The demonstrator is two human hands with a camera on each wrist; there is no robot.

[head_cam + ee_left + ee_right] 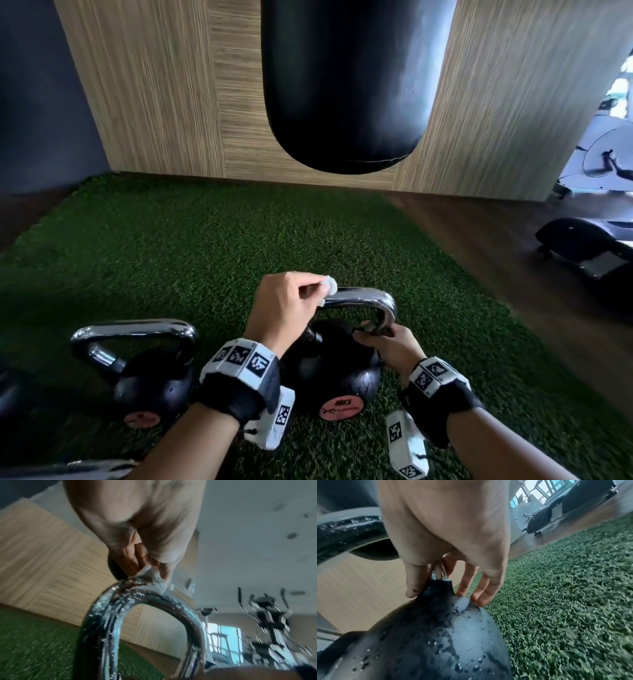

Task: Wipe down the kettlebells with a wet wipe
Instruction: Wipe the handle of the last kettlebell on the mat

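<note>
A black kettlebell (329,373) with a chrome handle (363,298) stands on the green turf, wet with droplets. My left hand (284,305) pinches a small white wet wipe (89,0) (329,286) against the top left of that handle; the left wrist view shows the wet wipe (154,577) pressed on the handle (120,608). My right hand (390,346) grips the handle's right leg where it meets the ball, fingers (467,582) around the base (440,585). A second kettlebell (150,380) stands to the left.
A black punching bag (346,85) hangs ahead before a wood-panelled wall (154,85). Exercise machines (603,154) and a dark bench (589,246) stand on the wooden floor at right. Another chrome handle (68,469) shows at the bottom left edge.
</note>
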